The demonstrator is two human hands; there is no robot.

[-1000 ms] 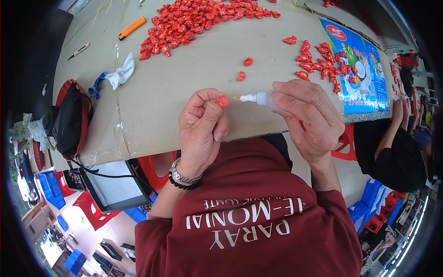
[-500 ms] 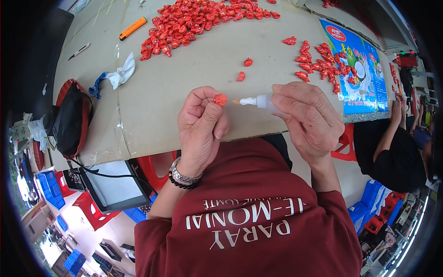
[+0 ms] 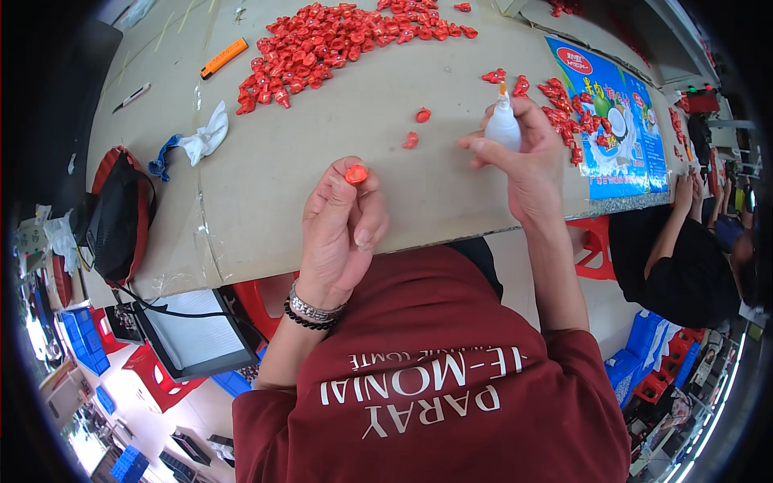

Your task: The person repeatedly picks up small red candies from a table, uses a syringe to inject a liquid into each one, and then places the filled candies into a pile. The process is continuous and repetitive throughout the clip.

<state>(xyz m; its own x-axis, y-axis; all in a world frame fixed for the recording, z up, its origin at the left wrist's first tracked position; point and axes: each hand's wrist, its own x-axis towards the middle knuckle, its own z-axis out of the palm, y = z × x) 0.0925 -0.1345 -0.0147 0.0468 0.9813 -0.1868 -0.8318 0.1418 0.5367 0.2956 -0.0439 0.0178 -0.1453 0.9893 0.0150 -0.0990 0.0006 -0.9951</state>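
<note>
Two grips: my left hand point(image 3: 342, 229) pinches a red piece point(image 3: 356, 174) at its fingertips, seemingly for gluing; my right hand point(image 3: 527, 165) clasps the glue bottle point(image 3: 504, 125) upright.

A table point(image 3: 322, 153) covered in taped brown cardboard carries the work. A large heap of small red pieces point(image 3: 338, 36) lies toward its far edge, and an orange marker point(image 3: 224, 58) and a pen point(image 3: 131, 97) lie toward the far left corner. A crumpled white and blue cloth point(image 3: 193, 145) sits near the left edge. Two loose red pieces point(image 3: 416, 127) lie mid-table. A blue printed sheet point(image 3: 620, 121) scattered with more red pieces covers the right end.
</note>
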